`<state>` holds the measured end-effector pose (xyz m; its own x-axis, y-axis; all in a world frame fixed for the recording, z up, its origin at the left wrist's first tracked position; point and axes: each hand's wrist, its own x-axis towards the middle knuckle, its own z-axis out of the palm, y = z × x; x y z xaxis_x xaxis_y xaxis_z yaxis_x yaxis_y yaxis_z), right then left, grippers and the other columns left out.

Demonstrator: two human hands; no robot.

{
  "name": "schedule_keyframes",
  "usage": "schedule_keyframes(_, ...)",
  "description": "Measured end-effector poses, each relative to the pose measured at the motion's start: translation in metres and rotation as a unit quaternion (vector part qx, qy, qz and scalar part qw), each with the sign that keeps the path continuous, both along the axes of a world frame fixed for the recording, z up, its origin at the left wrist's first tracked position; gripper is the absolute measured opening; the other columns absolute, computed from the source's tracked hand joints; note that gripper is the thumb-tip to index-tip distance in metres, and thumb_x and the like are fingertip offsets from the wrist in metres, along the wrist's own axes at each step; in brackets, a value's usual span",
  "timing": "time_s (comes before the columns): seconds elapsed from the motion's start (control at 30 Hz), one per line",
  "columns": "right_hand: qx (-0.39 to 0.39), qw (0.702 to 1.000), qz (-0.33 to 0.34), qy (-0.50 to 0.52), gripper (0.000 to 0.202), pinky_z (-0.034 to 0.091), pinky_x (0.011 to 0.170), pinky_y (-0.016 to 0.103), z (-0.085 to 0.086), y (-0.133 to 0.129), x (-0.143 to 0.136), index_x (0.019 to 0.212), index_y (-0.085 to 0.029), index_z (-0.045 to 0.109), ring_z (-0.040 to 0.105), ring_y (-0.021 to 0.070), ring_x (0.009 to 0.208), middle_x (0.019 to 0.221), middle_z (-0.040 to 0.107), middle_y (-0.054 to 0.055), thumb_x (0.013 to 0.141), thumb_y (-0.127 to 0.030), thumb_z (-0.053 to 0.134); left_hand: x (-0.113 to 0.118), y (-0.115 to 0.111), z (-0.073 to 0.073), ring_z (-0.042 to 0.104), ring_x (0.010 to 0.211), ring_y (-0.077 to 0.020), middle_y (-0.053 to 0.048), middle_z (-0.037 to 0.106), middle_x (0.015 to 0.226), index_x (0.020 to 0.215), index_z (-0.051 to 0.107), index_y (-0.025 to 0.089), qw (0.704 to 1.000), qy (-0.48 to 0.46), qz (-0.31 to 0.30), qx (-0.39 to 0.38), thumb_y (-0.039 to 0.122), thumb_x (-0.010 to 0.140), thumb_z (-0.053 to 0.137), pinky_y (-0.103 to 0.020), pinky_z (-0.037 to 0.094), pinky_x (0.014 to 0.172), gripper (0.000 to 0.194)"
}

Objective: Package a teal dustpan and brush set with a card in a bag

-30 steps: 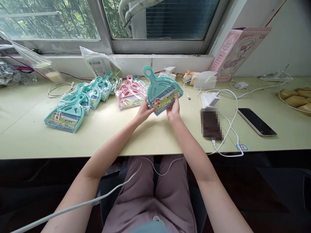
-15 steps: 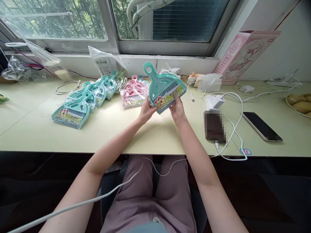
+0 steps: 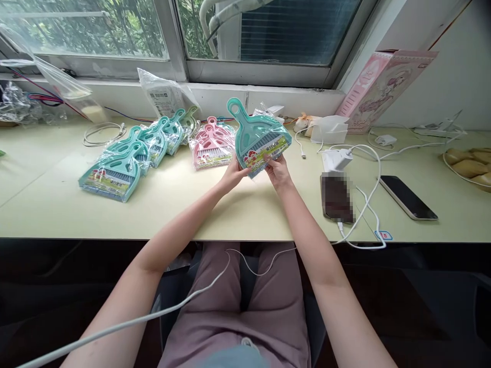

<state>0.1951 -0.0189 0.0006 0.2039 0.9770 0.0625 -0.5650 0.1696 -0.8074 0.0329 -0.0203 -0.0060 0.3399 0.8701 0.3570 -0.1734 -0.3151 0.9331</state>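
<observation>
Above the table I hold up a teal dustpan and brush set (image 3: 253, 130) in clear wrap, its handle pointing up and to the left. My left hand (image 3: 233, 175) grips its lower left corner. My right hand (image 3: 278, 171) is closed on the lower right edge, near the printed label. Left of my hands lie pink wrapped dustpan sets (image 3: 211, 145). Farther left, several teal wrapped sets (image 3: 111, 174) overlap in a row, with a green one (image 3: 190, 122) at the far end.
On the right are a phone plugged into a cable (image 3: 337, 197), a second phone (image 3: 408, 198), a white charger (image 3: 337, 159) and looping white cords. A pink box (image 3: 383, 92) leans by the window. A clear plastic bag (image 3: 164, 94) stands at the back. One cable crosses my lap.
My right hand has shifted slightly on the lower edge of the held set, and the label shows a little more. The view has moved slightly; the other sets stay put.
</observation>
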Motion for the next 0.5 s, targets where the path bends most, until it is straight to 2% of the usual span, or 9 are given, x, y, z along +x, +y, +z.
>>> schedule_keyframes(0.2, 0.009, 1.000, 0.003, 0.002, 0.038, 0.060, 0.087, 0.033, 0.008, -0.006, 0.005, 0.101, -0.024, 0.064, 0.071, 0.0176, 0.097, 0.094, 0.076, -0.001, 0.068, -0.009, 0.074, 0.008, -0.014, 0.005, 0.066, 0.108, -0.0277, -0.012, 0.066, 0.124, 0.128, 0.048, 0.021, 0.995, -0.018, -0.060, -0.073, 0.040, 0.070, 0.076, -0.044, 0.054, 0.090, 0.067)
schedule_keyframes(0.33, 0.021, 1.000, 0.001, 0.015, 0.042, 0.060, 0.086, 0.032, 0.007, -0.005, 0.001, 0.106, -0.024, 0.064, 0.072, 0.0165, 0.094, 0.097, 0.076, -0.001, 0.069, -0.008, 0.072, 0.007, -0.010, 0.006, 0.063, 0.114, -0.0286, -0.012, 0.065, 0.127, 0.124, 0.049, 0.021, 0.996, -0.005, -0.010, -0.089, 0.045, 0.075, 0.072, -0.045, 0.054, 0.092, 0.059)
schedule_keyframes(0.5, -0.003, 1.000, 0.007, 0.016, 0.040, 0.060, 0.084, 0.031, 0.003, -0.004, -0.008, 0.103, -0.024, 0.063, 0.071, 0.0159, 0.088, 0.090, 0.076, -0.002, 0.068, -0.008, 0.074, 0.004, 0.000, -0.003, 0.062, 0.116, -0.0275, -0.011, 0.065, 0.124, 0.122, 0.049, 0.019, 0.998, -0.022, 0.065, -0.001, 0.046, 0.073, 0.076, -0.045, 0.052, 0.098, 0.061)
